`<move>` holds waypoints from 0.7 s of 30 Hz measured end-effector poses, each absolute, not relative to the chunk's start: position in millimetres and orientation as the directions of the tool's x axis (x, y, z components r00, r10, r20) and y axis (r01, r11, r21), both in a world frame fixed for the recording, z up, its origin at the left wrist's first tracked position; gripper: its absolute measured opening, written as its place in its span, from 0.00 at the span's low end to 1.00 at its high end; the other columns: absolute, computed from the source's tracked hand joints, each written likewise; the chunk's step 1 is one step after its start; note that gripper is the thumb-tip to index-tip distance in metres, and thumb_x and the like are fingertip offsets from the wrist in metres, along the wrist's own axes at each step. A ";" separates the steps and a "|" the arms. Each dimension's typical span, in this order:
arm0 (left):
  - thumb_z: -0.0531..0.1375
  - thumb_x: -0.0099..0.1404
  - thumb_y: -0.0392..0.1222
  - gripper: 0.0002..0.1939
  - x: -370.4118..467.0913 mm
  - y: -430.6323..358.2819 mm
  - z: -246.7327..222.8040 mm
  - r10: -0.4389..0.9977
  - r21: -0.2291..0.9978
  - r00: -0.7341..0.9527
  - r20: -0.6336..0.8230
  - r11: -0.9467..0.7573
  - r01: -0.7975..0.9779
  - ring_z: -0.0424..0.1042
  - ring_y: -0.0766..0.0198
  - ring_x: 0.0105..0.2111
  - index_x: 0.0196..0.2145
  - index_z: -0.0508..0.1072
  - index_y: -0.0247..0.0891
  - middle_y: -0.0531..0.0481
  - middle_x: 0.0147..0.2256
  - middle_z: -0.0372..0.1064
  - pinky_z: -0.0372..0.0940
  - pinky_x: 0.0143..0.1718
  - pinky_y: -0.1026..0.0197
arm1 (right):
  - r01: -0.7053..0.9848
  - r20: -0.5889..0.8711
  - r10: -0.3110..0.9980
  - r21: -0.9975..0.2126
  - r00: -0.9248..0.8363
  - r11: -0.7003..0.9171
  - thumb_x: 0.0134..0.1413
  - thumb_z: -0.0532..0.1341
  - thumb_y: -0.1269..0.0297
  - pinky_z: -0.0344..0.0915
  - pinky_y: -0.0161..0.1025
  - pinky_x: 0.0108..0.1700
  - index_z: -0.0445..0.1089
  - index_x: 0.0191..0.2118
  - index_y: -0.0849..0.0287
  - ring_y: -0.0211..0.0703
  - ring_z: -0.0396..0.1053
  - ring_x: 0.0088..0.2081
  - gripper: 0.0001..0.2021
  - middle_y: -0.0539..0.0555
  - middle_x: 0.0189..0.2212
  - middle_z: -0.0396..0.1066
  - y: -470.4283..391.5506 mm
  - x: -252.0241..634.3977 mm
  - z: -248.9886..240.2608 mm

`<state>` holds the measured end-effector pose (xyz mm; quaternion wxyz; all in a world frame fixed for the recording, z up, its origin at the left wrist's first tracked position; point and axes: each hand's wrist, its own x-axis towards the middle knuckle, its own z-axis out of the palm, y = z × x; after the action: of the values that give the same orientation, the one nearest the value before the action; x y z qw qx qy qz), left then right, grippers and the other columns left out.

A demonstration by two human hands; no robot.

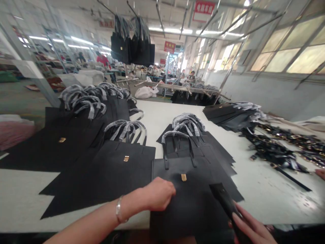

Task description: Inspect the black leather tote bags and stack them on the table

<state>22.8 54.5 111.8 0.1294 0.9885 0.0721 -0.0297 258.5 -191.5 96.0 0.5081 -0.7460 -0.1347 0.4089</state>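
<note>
Directly before me lies a black handbag panel (195, 203) with looped handles and a small gold clasp (183, 177). My left hand (159, 194) is closed in a fist against its left part, just below the clasp; what its fingers grip, if anything, is hidden. At the lower right, my right hand (250, 225) is closed around a dark strap-like piece (223, 198), whose broad end points up and left over the panel. More panels with wrapped handles (186, 122) lie fanned out behind this one.
Black bag panels (109, 173) overlap in stacks across the left of the white table (152, 113). To the right are another stack (223, 115) and a heap of straps with gold fittings (276, 152). Finished-looking bags (132, 47) hang overhead. Another person's hand (321, 173) shows at the right edge.
</note>
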 end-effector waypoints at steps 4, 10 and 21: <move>0.56 0.67 0.54 0.27 79.6 31.8 75.6 0.184 0.308 0.970 0.160 -0.943 0.128 0.47 0.48 0.66 0.58 0.62 0.37 0.39 0.66 0.46 0.49 0.63 0.44 | -0.139 -0.430 0.687 -0.889 0.585 -0.437 0.47 0.66 0.48 0.64 0.35 0.15 0.53 0.65 0.62 0.42 0.69 0.16 0.43 0.50 0.21 0.74 -140.5 257.6 112.5; 0.47 0.68 0.63 0.34 98.4 26.0 38.6 0.258 0.386 0.953 0.158 -0.904 0.181 0.34 0.44 0.68 0.65 0.54 0.41 0.41 0.68 0.39 0.35 0.64 0.37 | -0.084 -0.463 0.728 -0.866 0.506 -0.493 0.55 0.62 0.55 0.64 0.35 0.16 0.52 0.64 0.63 0.41 0.68 0.15 0.35 0.49 0.21 0.73 -78.4 274.2 125.5; 0.46 0.69 0.61 0.33 91.9 27.0 41.9 0.264 0.448 0.946 0.188 -0.880 0.157 0.36 0.44 0.67 0.65 0.55 0.41 0.41 0.67 0.42 0.34 0.65 0.39 | -0.029 -0.479 0.728 -0.844 0.491 -0.536 0.56 0.61 0.56 0.64 0.35 0.15 0.54 0.64 0.62 0.41 0.68 0.15 0.32 0.49 0.21 0.72 -40.9 286.4 127.0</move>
<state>91.9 27.0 41.9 0.2189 0.9619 0.1092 0.1224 286.4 -40.9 127.0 0.4222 -0.7530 -0.2318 0.4483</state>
